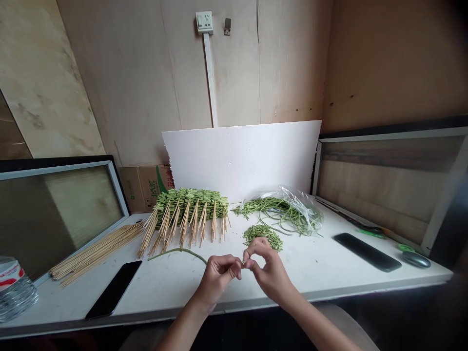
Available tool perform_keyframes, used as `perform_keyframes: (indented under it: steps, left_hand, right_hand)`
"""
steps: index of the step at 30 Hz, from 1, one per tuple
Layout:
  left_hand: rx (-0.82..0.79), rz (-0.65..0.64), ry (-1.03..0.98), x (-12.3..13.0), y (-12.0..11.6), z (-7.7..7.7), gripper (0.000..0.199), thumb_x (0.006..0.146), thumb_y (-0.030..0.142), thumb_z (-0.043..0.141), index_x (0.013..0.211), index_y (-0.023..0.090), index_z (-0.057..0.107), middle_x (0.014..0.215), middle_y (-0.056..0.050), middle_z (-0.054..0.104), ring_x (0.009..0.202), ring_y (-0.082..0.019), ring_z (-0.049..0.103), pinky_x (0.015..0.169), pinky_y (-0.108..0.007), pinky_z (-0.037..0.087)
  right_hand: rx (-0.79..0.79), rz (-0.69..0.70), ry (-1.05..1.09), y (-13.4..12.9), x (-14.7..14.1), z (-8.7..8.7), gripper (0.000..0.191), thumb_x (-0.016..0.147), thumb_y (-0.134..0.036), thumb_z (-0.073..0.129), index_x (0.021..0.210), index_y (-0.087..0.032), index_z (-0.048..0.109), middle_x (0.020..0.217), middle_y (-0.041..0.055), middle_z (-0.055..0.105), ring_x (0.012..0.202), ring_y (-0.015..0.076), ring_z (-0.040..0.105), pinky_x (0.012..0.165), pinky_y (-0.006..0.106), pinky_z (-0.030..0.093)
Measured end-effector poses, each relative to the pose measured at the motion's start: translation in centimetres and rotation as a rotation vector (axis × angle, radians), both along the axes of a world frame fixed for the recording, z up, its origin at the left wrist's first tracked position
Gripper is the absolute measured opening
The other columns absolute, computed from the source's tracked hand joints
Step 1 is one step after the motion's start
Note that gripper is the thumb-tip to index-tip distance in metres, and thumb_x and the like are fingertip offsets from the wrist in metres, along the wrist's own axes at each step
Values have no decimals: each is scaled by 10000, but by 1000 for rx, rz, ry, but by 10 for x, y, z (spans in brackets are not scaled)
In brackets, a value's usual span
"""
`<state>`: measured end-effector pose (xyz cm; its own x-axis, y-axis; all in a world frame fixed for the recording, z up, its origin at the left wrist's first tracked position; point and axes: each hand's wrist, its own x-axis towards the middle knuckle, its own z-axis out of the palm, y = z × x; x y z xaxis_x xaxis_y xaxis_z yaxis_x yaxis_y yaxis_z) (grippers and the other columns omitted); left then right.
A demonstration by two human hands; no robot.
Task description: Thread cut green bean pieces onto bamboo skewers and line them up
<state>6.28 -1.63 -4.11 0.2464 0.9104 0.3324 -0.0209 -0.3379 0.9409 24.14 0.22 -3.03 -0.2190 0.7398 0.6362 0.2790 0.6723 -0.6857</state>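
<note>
A long green bean lies curved across the white table, and one end of it runs into my left hand, closed around it. My right hand is pinched with thumb and forefinger at the bean's tip, against my left fingertips. The tip itself is mostly hidden by fingers. Just behind my right hand is a heap of short cut bean pieces. Farther back on the left, stacked bean skewers have their bare sticks toward me. Uncut long beans spill from a clear plastic bag.
Loose wooden skewers and a black phone lie left, beside a water bottle. A second dark phone, a computer mouse and green-handled scissors are right. A white board stands behind.
</note>
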Motion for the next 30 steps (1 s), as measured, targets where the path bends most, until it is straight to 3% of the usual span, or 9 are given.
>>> perform_keyframes:
  steps: [4,7,10,13,16,19,22,25,30]
  left_hand:
    - [-64,32,-51,1,6,-7,502,873,568,722,633,129,685,727,-36,605,594,-93,392,581,-256,304]
    - [-146,68,-72,0,10,-8,507,853,610,723,740,116,730,747,-28,607,534,-58,298,537,-250,237]
    - [-220,66,-98,-4,14,-7,485,825,579,765,969,117,774,755,-10,573,574,-68,339,544,-237,244]
    - [-279,36,-116,-8,17,-9,554,810,526,791,1186,121,747,729,9,528,629,-89,411,577,-229,294]
    - [-289,14,-80,-12,19,-11,581,834,516,766,1263,126,719,691,21,517,660,-108,465,623,-238,355]
    - [-252,11,-53,-13,19,-12,581,827,494,786,1283,144,701,802,-14,614,706,-120,542,686,-262,427]
    - [-218,51,-80,-12,19,-12,575,784,459,840,1241,147,683,951,-51,662,741,-138,626,727,-295,487]
    - [-196,53,-77,-9,18,-12,535,777,463,851,1155,132,668,910,-52,676,724,-157,668,706,-301,512]
    - [-148,41,6,-9,15,-9,462,819,518,802,1039,124,707,867,-80,719,738,-183,687,707,-309,525]
  right_hand:
    - [46,-20,69,8,6,4,212,941,-396,678,799,-245,721,807,59,669,910,272,565,832,431,470]
    - [160,-113,-46,24,16,-4,185,940,-416,693,868,-266,774,836,77,696,937,288,566,839,452,472]
    - [205,-241,-246,47,24,-32,177,924,-407,714,859,-270,805,820,85,695,909,299,565,798,461,470]
    - [141,-255,-415,65,28,-66,208,900,-365,743,731,-255,792,729,71,674,840,285,558,743,431,465]
    - [119,-243,-448,72,30,-81,247,924,-389,709,752,-235,796,746,84,683,862,289,565,772,439,473]
    - [47,-221,-319,71,32,-68,401,1003,-490,559,827,-212,789,790,97,702,873,291,591,809,459,491]
    - [-134,-16,-133,62,33,-41,535,1058,-542,389,919,-199,775,902,100,738,921,261,650,839,426,521]
    - [-222,240,-137,46,31,-18,400,966,-563,609,1144,-232,746,975,72,753,909,230,673,771,356,531]
    - [-93,228,-154,32,30,-3,296,896,-530,726,959,-252,803,911,70,753,838,219,646,717,351,510]
